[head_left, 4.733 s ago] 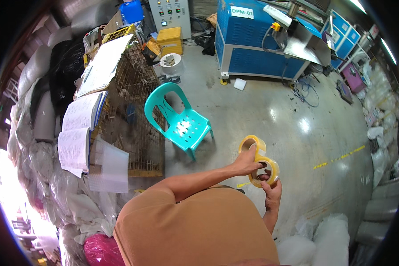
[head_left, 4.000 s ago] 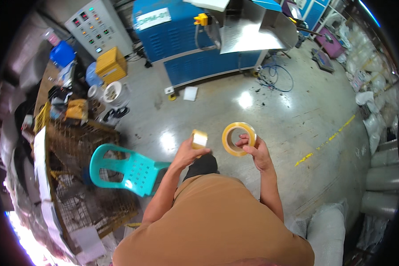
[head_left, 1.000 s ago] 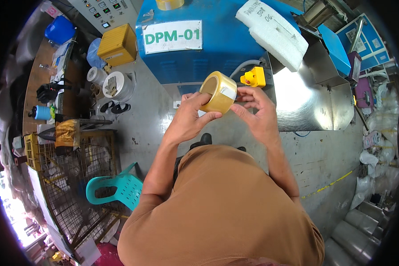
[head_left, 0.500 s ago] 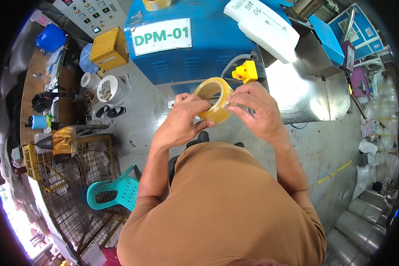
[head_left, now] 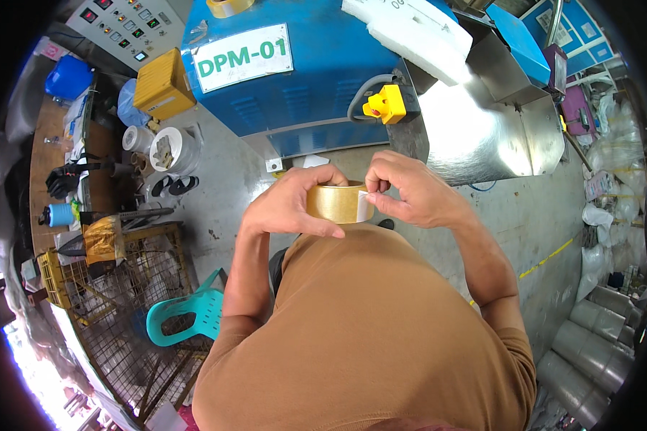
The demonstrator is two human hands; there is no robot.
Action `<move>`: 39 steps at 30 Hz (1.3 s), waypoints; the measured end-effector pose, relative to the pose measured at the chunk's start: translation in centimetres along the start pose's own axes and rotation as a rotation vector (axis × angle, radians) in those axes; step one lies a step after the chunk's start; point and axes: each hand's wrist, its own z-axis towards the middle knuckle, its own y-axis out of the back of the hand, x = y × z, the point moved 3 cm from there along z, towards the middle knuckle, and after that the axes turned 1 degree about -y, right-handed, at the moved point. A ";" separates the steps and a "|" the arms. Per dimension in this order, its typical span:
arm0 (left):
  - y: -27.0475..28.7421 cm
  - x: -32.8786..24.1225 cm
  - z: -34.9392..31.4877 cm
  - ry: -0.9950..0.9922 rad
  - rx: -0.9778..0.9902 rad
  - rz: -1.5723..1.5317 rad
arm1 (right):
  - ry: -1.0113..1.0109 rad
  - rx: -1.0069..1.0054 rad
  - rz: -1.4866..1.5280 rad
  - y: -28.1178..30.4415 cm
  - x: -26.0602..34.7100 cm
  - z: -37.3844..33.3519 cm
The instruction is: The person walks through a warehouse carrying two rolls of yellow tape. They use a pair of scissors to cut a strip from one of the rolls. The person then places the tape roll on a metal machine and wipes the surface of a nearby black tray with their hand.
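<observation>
A wide roll of clear yellowish packing tape (head_left: 334, 204) is held up in front of my chest, its outer face turned toward me. My left hand (head_left: 289, 201) grips it from the left, with the thumb along the lower edge and the fingers going into the core. At the roll's right end, my right hand (head_left: 413, 192) pinches a whitish piece at the tape's surface between thumb and curled forefinger. I cannot tell whether that piece is the tape's lifted end.
Ahead stands a blue machine cabinet (head_left: 309, 108) with a yellow switch box (head_left: 385, 105) and a shiny metal tray (head_left: 474, 133). White foam (head_left: 413, 36) and another tape roll (head_left: 229, 7) lie on top. A teal chair (head_left: 183, 316) and a yellow wire cage (head_left: 115, 323) stand left.
The tape roll has come lower and nearer my body, and turned from showing its open core to showing its outer face. Both hands moved down with it. The view has shifted slightly.
</observation>
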 end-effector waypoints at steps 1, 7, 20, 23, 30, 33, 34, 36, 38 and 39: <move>-0.4 -0.4 0.3 0.011 -0.020 0.045 | -0.001 -0.006 0.019 -0.5 -0.5 -0.2; -2.1 -0.4 0.9 0.019 -0.178 0.045 | -0.023 -0.156 0.051 -1.8 -1.5 -0.7; -1.8 0.3 2.0 -0.057 -0.283 0.083 | -0.080 -0.443 0.084 -2.4 -1.7 -2.0; -1.0 0.2 1.7 0.022 -0.244 -0.030 | -0.097 -0.531 0.183 -2.3 -1.0 -2.3; -1.2 0.7 1.5 -0.030 -0.269 0.034 | -0.061 -0.563 0.110 -3.9 -0.8 -2.2; -1.4 0.1 1.4 -0.050 -0.252 0.095 | -0.065 -0.574 0.029 -4.1 -0.6 -2.2; -1.4 -0.2 1.4 -0.055 -0.255 0.151 | -0.062 -0.572 0.018 -4.2 -0.8 -2.3; -1.5 -0.6 1.2 -0.064 -0.259 0.263 | -0.096 -0.554 0.071 -4.3 -0.9 -2.2; -1.3 -0.9 1.1 -0.097 -0.271 0.318 | -0.171 -0.520 0.197 -4.4 -0.8 -1.9; -1.1 -1.0 1.0 -0.118 -0.278 0.341 | -0.179 -0.557 0.196 -4.4 -0.7 -1.8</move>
